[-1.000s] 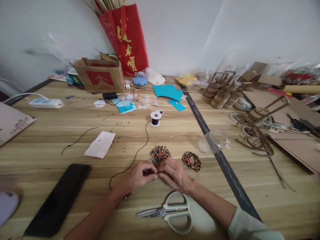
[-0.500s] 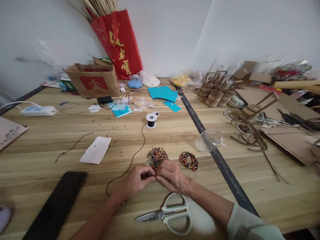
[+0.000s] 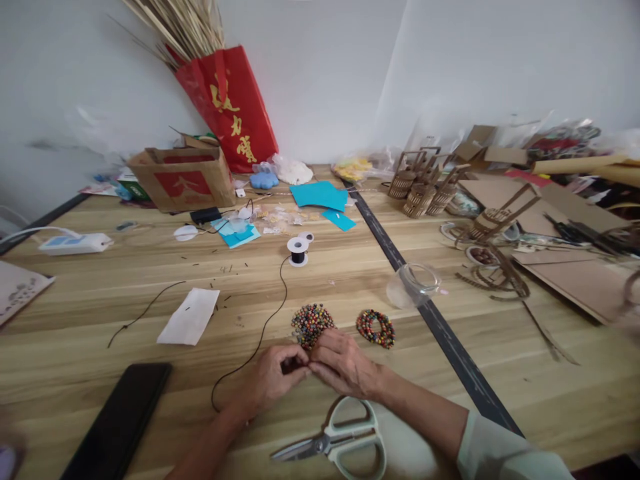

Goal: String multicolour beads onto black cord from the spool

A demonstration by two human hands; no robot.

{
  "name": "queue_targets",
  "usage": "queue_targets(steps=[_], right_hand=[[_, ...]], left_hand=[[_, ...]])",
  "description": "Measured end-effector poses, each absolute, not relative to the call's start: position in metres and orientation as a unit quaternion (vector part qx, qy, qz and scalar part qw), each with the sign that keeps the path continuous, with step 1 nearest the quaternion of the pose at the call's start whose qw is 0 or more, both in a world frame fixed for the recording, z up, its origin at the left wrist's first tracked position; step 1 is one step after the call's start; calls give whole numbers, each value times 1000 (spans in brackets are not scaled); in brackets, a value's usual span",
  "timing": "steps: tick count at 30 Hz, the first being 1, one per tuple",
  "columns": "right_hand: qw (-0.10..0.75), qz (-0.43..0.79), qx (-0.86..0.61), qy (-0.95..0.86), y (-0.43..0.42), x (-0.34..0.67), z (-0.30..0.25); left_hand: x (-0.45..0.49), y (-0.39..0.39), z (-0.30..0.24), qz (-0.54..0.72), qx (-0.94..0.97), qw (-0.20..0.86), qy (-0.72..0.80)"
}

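Note:
Close below a pile of small multicoloured beads point(image 3: 311, 321), my left hand point(image 3: 280, 373) and my right hand point(image 3: 345, 363) meet at their fingertips. Both are closed in a pinch, and whatever lies between the fingers is too small to make out. A thin black cord point(image 3: 260, 339) runs from a white spool point(image 3: 298, 252) down to my left wrist, where it passes out of sight. To the right of the pile lies a coiled string of beads point(image 3: 375, 329). Scissors with pale green handles point(image 3: 333, 441) rest below my hands, blades pointing left.
A black phone point(image 3: 120, 420) and a white paper piece point(image 3: 189, 317) lie at left, with a loose cord point(image 3: 145, 310) beyond. A clear plastic container point(image 3: 415, 285) stands right, near woven small baskets point(image 3: 420, 197). A cardboard box point(image 3: 180, 183) and red bag point(image 3: 233, 110) stand behind.
The view has tilted slightly upward, so the table's things sit a little lower in the picture. My hands stay pinched together at the same spot by the bead pile.

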State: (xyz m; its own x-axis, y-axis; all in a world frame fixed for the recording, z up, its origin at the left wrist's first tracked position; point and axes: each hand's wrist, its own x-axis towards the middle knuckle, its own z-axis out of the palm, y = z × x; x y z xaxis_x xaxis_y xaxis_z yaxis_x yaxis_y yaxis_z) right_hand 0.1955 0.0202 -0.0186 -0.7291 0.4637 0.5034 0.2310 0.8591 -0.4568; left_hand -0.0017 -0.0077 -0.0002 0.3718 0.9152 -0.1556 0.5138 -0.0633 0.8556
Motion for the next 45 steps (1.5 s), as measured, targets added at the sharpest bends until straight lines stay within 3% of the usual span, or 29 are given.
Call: queue_targets(steps=[45], right_hand=[[320,186,-180,-911,19,198,-22]], left_hand=[[-4,-8,-9,253,650,493,520]])
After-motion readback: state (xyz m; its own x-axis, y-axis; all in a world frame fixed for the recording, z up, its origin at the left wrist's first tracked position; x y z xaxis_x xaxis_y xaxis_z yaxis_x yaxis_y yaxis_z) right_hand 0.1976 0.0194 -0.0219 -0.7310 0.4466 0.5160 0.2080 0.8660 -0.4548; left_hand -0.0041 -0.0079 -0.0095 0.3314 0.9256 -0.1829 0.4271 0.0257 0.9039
